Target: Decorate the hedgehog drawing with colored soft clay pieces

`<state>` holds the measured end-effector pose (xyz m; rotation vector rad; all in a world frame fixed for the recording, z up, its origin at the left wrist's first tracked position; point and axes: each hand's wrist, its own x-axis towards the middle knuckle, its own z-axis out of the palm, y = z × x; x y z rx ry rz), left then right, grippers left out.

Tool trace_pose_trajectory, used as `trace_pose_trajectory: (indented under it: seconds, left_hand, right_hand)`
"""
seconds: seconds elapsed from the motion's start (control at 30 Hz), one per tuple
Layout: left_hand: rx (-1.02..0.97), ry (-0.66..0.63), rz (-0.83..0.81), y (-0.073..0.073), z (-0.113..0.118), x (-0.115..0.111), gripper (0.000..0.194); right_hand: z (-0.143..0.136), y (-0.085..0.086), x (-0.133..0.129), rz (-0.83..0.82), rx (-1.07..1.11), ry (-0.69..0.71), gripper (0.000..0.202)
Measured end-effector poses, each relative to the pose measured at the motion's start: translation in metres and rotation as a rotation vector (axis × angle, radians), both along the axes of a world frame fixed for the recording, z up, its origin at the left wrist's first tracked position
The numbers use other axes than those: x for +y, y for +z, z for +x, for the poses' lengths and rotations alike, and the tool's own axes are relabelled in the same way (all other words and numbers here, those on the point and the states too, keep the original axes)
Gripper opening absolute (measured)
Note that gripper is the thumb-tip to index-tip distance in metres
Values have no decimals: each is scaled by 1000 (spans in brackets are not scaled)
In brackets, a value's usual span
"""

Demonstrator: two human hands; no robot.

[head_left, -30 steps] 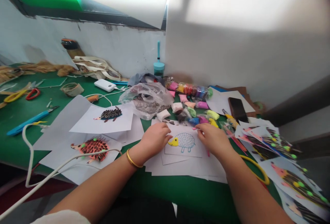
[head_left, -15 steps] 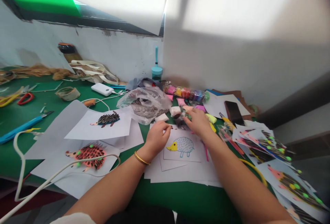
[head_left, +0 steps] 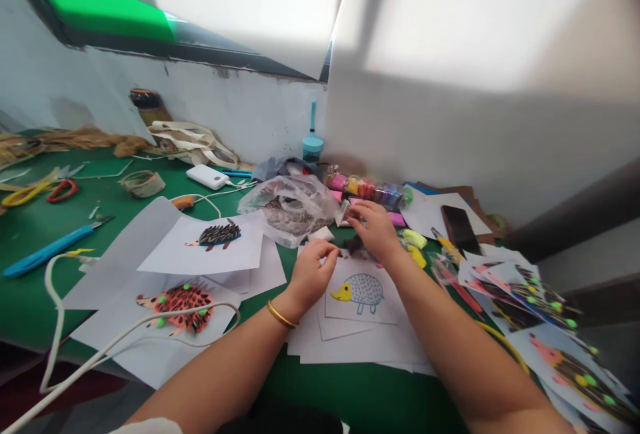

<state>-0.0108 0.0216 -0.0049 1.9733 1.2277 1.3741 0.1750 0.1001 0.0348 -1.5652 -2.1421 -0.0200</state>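
Note:
My left hand point(head_left: 316, 271), with a gold bangle at the wrist, is curled at the upper left edge of a hedgehog drawing point(head_left: 364, 289); its fingers are pinched, and what they hold is too small to name. My right hand point(head_left: 373, 227) is closed over the clay packets behind the drawing, its fingertips at a small pale packet point(head_left: 343, 214). Dark brown clay point(head_left: 356, 246) lies under that hand. Yellow clay packets point(head_left: 414, 239) are to its right. Behind my left hand sits a clear plastic bag point(head_left: 290, 211) of seeds.
Finished hedgehog pictures lie at left point(head_left: 187, 307) and right point(head_left: 565, 361). A blue craft knife point(head_left: 50, 249), red-handled scissors point(head_left: 62, 191), a white power bank point(head_left: 207, 177) and a phone point(head_left: 459, 227) are on the green table. A white cable point(head_left: 120, 341) crosses the left front.
My right hand has shifted slightly back and left among the packets, and its fingers now reach the pale packet. The whole view has shifted a little; my left hand keeps its pose.

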Motion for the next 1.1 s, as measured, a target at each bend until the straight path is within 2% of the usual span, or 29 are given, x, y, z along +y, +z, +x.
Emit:
trace_pose_trajectory:
  seconds: [0.03,0.1,0.13,0.27,0.37,0.53,0.73,0.83,0.97,1.1]
  left_hand:
    - [-31,9,-6,0,0,0,14]
    - [-111,12,-33,0,0,-1,12]
    - [-154,0,-53,-1,1,-3,12]
    - [-280,-148,-192,2,9,-13,15]
    - [-348,-254,-326,7,16,-20,16]
    - [-399,-272,-458,12,19,-21,20]
    - [-301,-198,-455,6,18,-19,17]
    - [-416,-256,-531,8,18,-19,20]
    - [-600,-335,-659,15,16,-17,46]
    - [-658,-358,-752,16,14,-16,36]
  right_hand:
    - [4,2,-9,36,29,50,31]
    - [10,3,-32,134,205,260,27]
    - [13,3,-45,130,247,329,26]
    - [20,-4,-96,55,269,351,23]
    - [21,-14,-116,92,289,341,24]
    - [20,-30,-116,100,295,294,34]
    - [18,-33,-113,131,285,274,34]
    - [20,-29,-114,145,262,283,30]
    - [21,-25,-116,165,294,290,28]
    - [19,-25,-117,187,373,280,23]
